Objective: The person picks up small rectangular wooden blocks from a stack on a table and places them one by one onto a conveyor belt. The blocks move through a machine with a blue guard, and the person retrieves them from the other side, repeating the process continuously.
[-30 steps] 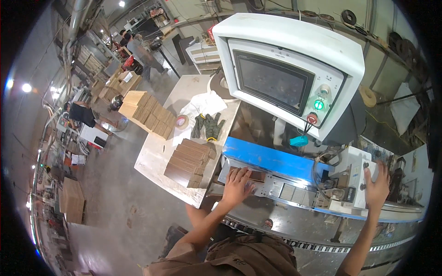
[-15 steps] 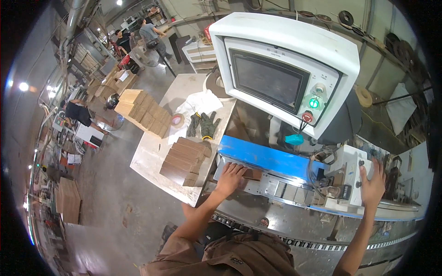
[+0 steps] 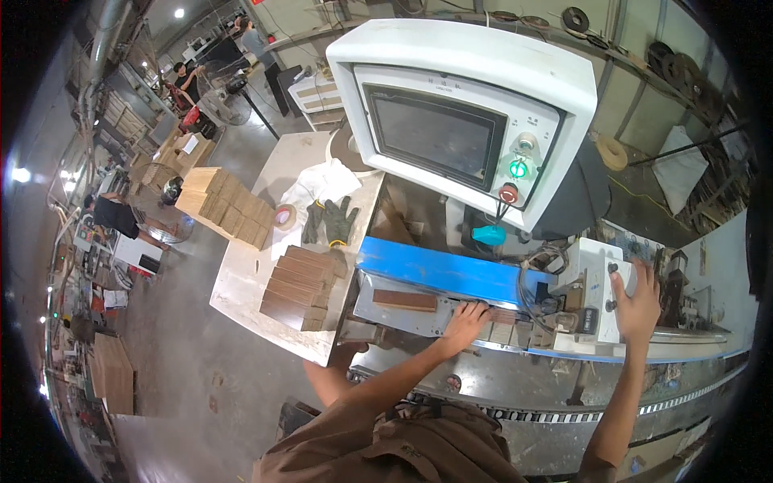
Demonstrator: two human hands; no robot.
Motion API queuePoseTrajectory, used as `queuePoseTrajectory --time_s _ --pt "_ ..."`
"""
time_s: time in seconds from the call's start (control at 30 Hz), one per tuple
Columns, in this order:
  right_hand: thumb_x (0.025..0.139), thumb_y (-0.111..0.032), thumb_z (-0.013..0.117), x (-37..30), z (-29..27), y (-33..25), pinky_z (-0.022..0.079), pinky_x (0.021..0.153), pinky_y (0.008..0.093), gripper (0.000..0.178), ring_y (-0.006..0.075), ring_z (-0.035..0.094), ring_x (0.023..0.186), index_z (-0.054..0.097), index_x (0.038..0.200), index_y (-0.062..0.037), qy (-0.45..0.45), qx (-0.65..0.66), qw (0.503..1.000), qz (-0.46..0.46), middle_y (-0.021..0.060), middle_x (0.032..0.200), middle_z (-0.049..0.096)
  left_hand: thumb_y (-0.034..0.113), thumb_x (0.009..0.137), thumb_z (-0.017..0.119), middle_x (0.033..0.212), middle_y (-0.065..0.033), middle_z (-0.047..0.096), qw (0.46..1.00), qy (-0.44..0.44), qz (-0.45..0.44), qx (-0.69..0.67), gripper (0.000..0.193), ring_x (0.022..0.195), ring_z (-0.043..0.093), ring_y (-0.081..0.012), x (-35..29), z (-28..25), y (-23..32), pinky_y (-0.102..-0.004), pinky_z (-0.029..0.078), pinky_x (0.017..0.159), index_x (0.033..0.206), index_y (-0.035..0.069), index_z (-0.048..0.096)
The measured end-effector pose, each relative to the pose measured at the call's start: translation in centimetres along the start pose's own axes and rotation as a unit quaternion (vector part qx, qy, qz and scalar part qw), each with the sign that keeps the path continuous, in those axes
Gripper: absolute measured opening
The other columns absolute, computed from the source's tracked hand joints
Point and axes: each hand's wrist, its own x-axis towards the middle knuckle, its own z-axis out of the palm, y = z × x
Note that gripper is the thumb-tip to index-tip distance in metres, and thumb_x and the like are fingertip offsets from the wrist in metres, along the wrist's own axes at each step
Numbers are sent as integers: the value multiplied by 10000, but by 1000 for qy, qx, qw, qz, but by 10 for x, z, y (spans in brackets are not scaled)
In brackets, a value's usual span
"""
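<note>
My left hand (image 3: 467,324) lies palm down on the machine's feed bed, fingers bent and close together. A brown strip (image 3: 503,316) shows just right of its fingertips; how it meets them is hidden. Left of that hand, a brown wooden board (image 3: 405,300) lies on the metal bed (image 3: 403,320), along the blue guard (image 3: 435,266). My right hand (image 3: 640,304) rests on a white machine housing (image 3: 605,278), its fingers apart and thumb near a black knob (image 3: 612,267).
A table (image 3: 237,290) on the left carries stacked brown boards (image 3: 296,282), pale boards (image 3: 225,205), tape (image 3: 285,216) and dark gloves (image 3: 336,219). A white control panel (image 3: 467,48) stands beyond the bed. A cable chain (image 3: 547,415) runs close to my body. People work far left.
My left hand has moved right along the bed, leaving the brown board in plain view. My right hand stays on the white housing. The whole view has shifted slightly.
</note>
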Motion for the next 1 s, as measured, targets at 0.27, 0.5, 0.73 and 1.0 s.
queuePoseTrajectory --time_s 0.27,0.5,0.73,1.0 --pt "979 -676 630 -1 -1 3 504 1073 538 719 457 606 1302 649 1432 -119 20 -4 1000 -6 164 1463 639 168 922 613 1494 -5 603 994 -55 68 67 564 1355 541 -225 -8 13 -9 -487 404 1131 1485 195 628" --pt "971 -695 634 5 4 1 511 1058 520 734 462 626 1261 664 1409 -107 36 -1 999 -10 152 1441 655 176 922 598 1479 26 622 993 64 86 44 590 1283 584 -170 4 16 -16 -456 433 1086 1512 203 609" --pt "1013 -624 638 2 10 7 435 1186 506 725 412 542 1437 624 1507 -93 7 15 1000 -13 203 1537 601 157 889 626 1279 -90 664 995 -45 53 67 646 1211 593 -281 -9 44 -1 -545 458 1094 1533 157 573" --pt "1091 -653 476 2 27 33 434 1193 528 677 375 493 1491 566 1560 -173 -2 -76 997 -21 111 1627 526 187 896 645 1234 43 670 986 137 90 24 370 1241 549 -205 25 28 43 -442 405 1130 1256 217 722"
